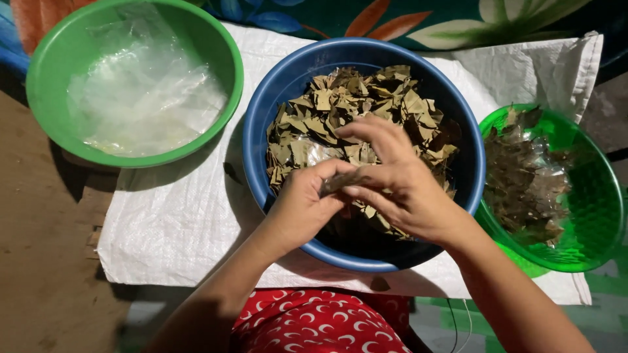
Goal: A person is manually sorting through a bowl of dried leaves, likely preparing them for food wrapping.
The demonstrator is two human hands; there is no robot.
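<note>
Pinching a small bundle of dried olive-brown leaves (340, 181) between our left hand (302, 208) and right hand (400, 186), fingers clenched on it, right over the round blue plastic basin (288, 78). Loads of loose leaves beneath our fingertips, so we're maybe halfway.

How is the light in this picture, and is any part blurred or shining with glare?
Head view: light falls mainly on the middle, the corners go dark; the left hand and right hand are slightly soft; the clear bags in the green bowl shine palely; the blue bowl casts a shadow on the white cloth.
</note>
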